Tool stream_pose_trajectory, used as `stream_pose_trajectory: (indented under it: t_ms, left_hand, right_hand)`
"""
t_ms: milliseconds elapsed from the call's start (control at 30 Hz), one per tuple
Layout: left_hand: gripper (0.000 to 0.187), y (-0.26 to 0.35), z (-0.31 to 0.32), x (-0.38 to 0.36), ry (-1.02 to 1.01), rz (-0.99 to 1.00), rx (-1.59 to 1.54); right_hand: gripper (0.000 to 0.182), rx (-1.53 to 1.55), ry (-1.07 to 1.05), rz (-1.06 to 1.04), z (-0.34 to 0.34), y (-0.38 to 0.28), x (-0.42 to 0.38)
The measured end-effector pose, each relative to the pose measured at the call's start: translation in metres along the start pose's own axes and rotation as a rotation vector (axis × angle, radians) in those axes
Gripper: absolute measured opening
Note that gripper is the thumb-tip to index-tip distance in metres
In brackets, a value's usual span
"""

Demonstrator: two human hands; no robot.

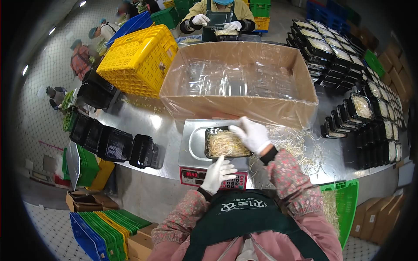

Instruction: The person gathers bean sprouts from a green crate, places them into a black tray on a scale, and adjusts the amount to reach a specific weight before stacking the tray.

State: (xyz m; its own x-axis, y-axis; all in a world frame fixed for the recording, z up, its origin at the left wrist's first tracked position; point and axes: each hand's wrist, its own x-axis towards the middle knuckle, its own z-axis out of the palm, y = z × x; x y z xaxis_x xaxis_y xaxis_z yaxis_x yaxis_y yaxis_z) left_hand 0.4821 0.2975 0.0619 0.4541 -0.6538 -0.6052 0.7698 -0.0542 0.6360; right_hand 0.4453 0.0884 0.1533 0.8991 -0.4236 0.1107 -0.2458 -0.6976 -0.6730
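Observation:
A black plastic tray filled with bean sprouts sits on a weighing scale with a red display. My left hand, in a white glove, is at the near edge of the tray above the scale's keypad, fingers stretched out and holding nothing. White-gloved too, my right hand reaches over the tray's far right corner with its fingers extended; whether it touches the sprouts is hard to tell. Loose sprouts are scattered on the metal table to the right.
A large cardboard box of clear plastic lids stands behind the scale. Stacked empty black trays lie left, beyond them a yellow crate. Filled trays are piled right. A green crate holds sprouts. A co-worker handles a tray opposite.

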Motion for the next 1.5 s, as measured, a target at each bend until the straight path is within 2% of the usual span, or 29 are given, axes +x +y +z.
stream_pose_trajectory:
  t_ms: [67,100,133,200,267,367,400,433,467,500,533,600,667,733,800,867,900,967,1033,1067,1100,1133,1200,1233,1267,1333,1367,1400,1500]
  left_hand:
    - [0.059,-0.008,0.014,0.011,-0.124,0.02,-0.018]
    - [0.058,-0.016,0.009,0.028,-0.174,0.03,-0.063]
    - [0.05,-0.02,0.017,0.027,-0.087,0.121,-0.084]
    - [0.041,-0.019,0.012,0.028,0.001,0.161,-0.004]
    - [0.034,-0.018,0.012,0.029,0.012,0.169,0.0]
    - [0.033,-0.021,0.002,0.04,0.017,0.145,-0.005]
    - [0.036,-0.017,0.004,0.033,-0.029,0.134,-0.028]
    - [0.04,-0.008,0.018,0.019,0.08,0.135,0.051]
    - [0.044,-0.006,0.015,0.018,0.127,0.149,0.164]
    - [0.046,-0.008,0.007,0.019,0.127,0.233,0.228]
    - [0.04,-0.005,0.005,0.017,0.157,0.251,0.265]
    - [0.036,-0.001,0.013,0.01,0.163,0.26,0.3]
    - [0.036,-0.004,0.015,0.016,0.08,0.249,0.385]
    - [0.036,-0.009,0.032,0.016,-0.01,0.212,0.447]
    - [0.036,-0.011,0.059,0.015,-0.107,0.179,0.397]
    - [0.036,-0.008,0.075,0.018,-0.157,0.17,0.408]
    - [0.036,-0.007,0.08,0.022,-0.169,0.183,0.416]
    - [0.032,-0.004,0.093,0.025,-0.16,0.189,0.439]
    - [0.031,-0.003,0.105,0.026,-0.151,0.185,0.446]
    - [0.03,-0.003,0.11,0.028,-0.145,0.184,0.45]
    - [0.03,-0.006,0.112,0.031,-0.163,0.186,0.439]
    - [0.029,-0.01,0.113,0.035,-0.181,0.189,0.426]
    - [0.028,-0.017,0.12,0.041,-0.201,0.193,0.419]
    - [0.028,-0.02,0.124,0.042,-0.201,0.193,0.429]
    - [0.028,-0.022,0.127,0.043,-0.2,0.192,0.442]
    - [0.027,-0.023,0.136,0.039,-0.179,0.216,0.481]
    - [0.027,-0.024,0.14,0.038,-0.171,0.229,0.498]
    - [0.027,-0.025,0.14,0.039,-0.164,0.224,0.481]
    - [0.027,-0.027,0.139,0.042,-0.149,0.216,0.452]
  right_hand:
    - [0.059,-0.204,0.194,-0.37,0.058,-0.001,0.027]
    - [0.064,-0.321,0.153,-0.348,0.093,0.002,0.03]
    - [0.07,-0.438,0.109,-0.322,0.115,0.004,0.03]
    - [0.072,-0.377,-0.145,-0.161,0.101,-0.011,0.035]
    - [0.073,-0.312,-0.109,-0.157,0.107,-0.001,0.039]
    - [0.071,-0.209,-0.192,-0.112,0.092,-0.004,0.049]
    - [0.07,-0.123,-0.224,-0.112,0.09,0.001,0.051]
    - [0.068,-0.061,-0.316,-0.051,0.071,0.003,0.049]
    - [0.063,0.025,-0.227,-0.113,0.087,0.035,0.053]
    - [0.059,-0.044,-0.296,-0.049,0.061,0.041,0.047]
    - [0.048,-0.009,-0.322,-0.033,0.064,0.068,0.041]
    - [0.043,0.235,-0.224,0.075,0.039,0.089,-0.002]
    - [0.042,0.318,-0.075,0.118,0.036,0.111,-0.042]
    - [0.037,0.626,0.033,0.259,0.032,0.139,-0.083]
    - [0.029,0.973,0.268,0.404,0.001,0.158,-0.127]
    - [0.024,0.88,0.533,0.578,-0.048,0.187,-0.173]
    - [0.024,0.786,0.724,0.596,-0.069,0.207,-0.192]
    - [0.034,0.572,1.05,0.678,-0.113,0.26,-0.228]
    - [0.042,0.522,1.286,0.586,-0.158,0.309,-0.257]
    - [0.038,0.357,1.416,0.586,-0.176,0.326,-0.266]
    - [0.034,0.419,1.476,0.58,-0.19,0.349,-0.279]
    - [0.029,0.509,1.556,0.673,-0.195,0.387,-0.293]
    - [0.028,0.413,1.641,0.711,-0.184,0.431,-0.302]
    - [0.029,0.531,1.705,0.762,-0.179,0.425,-0.29]
    - [0.028,0.528,1.697,0.755,-0.148,0.492,-0.298]
    - [0.026,0.656,1.688,0.997,-0.14,0.463,-0.277]
    - [0.025,0.519,1.659,0.967,-0.129,0.488,-0.276]
    - [0.024,0.564,1.643,0.925,-0.124,0.5,-0.273]
    - [0.026,0.542,1.472,1.049,-0.119,0.463,-0.254]
